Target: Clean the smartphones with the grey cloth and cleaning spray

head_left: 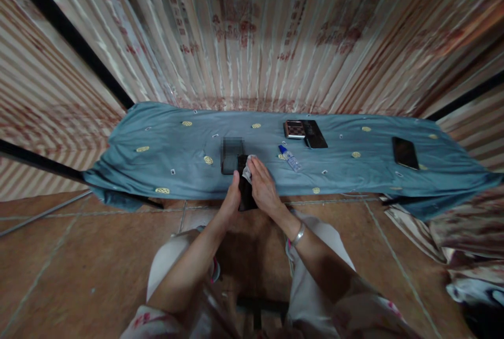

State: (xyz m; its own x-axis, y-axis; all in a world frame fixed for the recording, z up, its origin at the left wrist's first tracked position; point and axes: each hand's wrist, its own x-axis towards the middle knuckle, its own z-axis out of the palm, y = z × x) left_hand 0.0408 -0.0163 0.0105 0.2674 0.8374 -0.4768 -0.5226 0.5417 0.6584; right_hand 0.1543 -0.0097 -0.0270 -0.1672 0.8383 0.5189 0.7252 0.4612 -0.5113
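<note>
My left hand (231,196) grips a black phone (247,197) along its left side, thumb on the edge, just over the front edge of the table. In my right hand (264,186) is a crumpled white wipe (247,171), pressed against the phone's upper face under the fingers. Just beyond the phone lies a dark-edged phone case (229,167), its upper part blurred out. To the right of my hands, a small clear bottle with a blue cap (290,159) lies on its side.
A blue patterned cloth (185,155) covers the long, narrow table. Toward its back sit a checkered small box (294,129) and a flat black packet (316,135). Another dark phone (405,153) lies far right. Black poles (71,29) and striped curtains (244,66) enclose the table.
</note>
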